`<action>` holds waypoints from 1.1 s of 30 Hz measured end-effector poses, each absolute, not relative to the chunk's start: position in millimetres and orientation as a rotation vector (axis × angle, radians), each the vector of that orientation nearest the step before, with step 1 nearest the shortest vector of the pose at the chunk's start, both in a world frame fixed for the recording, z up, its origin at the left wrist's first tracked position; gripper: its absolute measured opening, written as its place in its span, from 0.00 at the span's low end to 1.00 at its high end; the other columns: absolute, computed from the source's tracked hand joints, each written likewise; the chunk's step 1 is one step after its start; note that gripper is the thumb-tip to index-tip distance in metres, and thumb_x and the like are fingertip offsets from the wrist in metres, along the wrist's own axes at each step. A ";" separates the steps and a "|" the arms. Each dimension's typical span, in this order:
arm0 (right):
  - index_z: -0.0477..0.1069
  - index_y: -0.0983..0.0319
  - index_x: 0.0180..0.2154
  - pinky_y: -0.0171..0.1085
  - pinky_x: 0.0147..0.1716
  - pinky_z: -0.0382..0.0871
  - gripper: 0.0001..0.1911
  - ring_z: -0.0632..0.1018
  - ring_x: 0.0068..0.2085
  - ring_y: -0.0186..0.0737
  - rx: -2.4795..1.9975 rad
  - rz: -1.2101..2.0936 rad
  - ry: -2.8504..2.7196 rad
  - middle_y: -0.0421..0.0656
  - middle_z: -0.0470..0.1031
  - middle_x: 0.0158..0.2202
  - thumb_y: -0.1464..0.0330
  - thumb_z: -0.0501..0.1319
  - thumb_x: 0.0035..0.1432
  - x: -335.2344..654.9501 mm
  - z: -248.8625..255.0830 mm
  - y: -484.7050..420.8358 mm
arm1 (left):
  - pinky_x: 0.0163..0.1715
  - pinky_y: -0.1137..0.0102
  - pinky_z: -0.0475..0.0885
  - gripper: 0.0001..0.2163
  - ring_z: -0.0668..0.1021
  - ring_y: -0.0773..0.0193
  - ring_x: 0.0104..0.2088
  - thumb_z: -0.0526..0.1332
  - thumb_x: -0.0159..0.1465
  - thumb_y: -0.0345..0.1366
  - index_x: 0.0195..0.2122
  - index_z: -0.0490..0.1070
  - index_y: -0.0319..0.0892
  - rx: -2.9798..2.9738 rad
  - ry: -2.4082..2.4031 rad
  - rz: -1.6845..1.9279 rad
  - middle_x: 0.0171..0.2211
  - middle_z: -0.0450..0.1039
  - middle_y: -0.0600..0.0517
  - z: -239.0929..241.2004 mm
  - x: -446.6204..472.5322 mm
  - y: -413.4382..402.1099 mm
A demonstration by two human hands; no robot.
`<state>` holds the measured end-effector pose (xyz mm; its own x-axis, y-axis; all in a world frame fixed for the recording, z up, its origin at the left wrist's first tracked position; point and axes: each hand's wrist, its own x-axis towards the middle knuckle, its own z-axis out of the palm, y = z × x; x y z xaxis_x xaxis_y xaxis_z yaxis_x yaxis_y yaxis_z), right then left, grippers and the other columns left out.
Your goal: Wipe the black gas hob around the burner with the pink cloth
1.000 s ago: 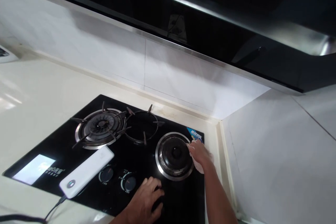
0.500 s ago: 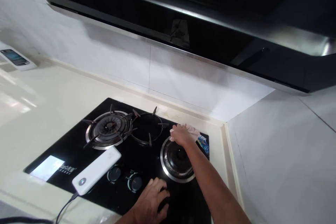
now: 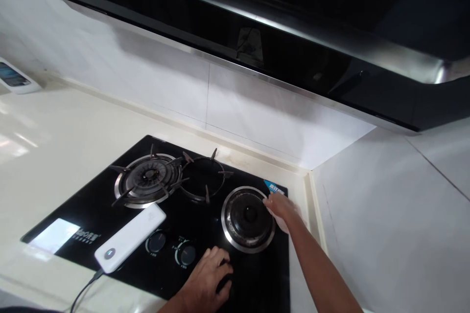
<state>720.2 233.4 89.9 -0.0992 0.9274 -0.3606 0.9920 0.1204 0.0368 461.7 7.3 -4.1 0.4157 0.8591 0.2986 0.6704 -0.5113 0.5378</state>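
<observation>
A person stands at a black glass gas hob (image 3: 110, 210) set into a cream worktop (image 3: 55, 137), under a dark extractor hood (image 3: 279, 34). The right hand (image 3: 281, 208) lies at the far right of the hob, fingers pressed flat on a pale cloth (image 3: 284, 225), which shows only as a sliver beneath the palm; the hand touches the right rim of the right burner ring (image 3: 248, 218), just near of a blue sticker (image 3: 276, 188). The left hand (image 3: 209, 279) rests with loosely curled fingers on the near edge of the glass, grasping nothing, just near of two control knobs (image 3: 172, 248).

The pan support (image 3: 203, 178) of the right burner sits apart, between the two burners, while the left burner (image 3: 147, 178) keeps its own. A white power bank (image 3: 130, 237) with a cable lies on the glass at near left.

Judged step: wiping the glass around the bared right burner, the left hand bracing. The next stroke would call for steady downward pressure while following the ring's curve without snagging the cloth on the burner or the loose support.
</observation>
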 end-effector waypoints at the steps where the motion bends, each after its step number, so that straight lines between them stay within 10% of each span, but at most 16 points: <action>1: 0.83 0.56 0.43 0.43 0.41 0.71 0.21 0.82 0.47 0.52 1.891 -0.318 2.089 0.51 0.83 0.46 0.56 0.53 0.72 729.5 85.5 223.9 | 0.59 0.48 0.75 0.17 0.79 0.52 0.51 0.64 0.59 0.27 0.48 0.74 0.49 2.334 1.306 0.797 0.51 0.76 0.48 -3.8 461.5 7.4; 23: 0.80 0.59 0.47 0.54 0.62 0.61 0.12 0.72 0.58 0.53 0.920 -0.114 2.612 0.49 0.74 0.56 0.62 0.62 0.69 610.3 89.1 271.8 | 0.59 0.37 0.71 0.18 0.77 0.45 0.53 0.66 0.57 0.28 0.48 0.73 0.49 2.192 1.287 0.688 0.52 0.74 0.46 6.2 467.0 4.5; 33: 0.79 0.56 0.51 0.44 0.49 0.66 0.16 0.77 0.53 0.50 1.558 -0.216 2.380 0.49 0.77 0.54 0.57 0.57 0.73 672.1 104.5 268.0 | 0.57 0.46 0.73 0.14 0.78 0.51 0.49 0.66 0.59 0.29 0.45 0.74 0.49 2.190 1.308 0.723 0.50 0.75 0.48 4.0 465.7 6.1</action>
<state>672.1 268.0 104.5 -0.3741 0.8709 -0.3186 0.9140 0.4044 0.0322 465.7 6.1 4.0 0.4021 0.8953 0.1918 0.6385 -0.4243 0.6420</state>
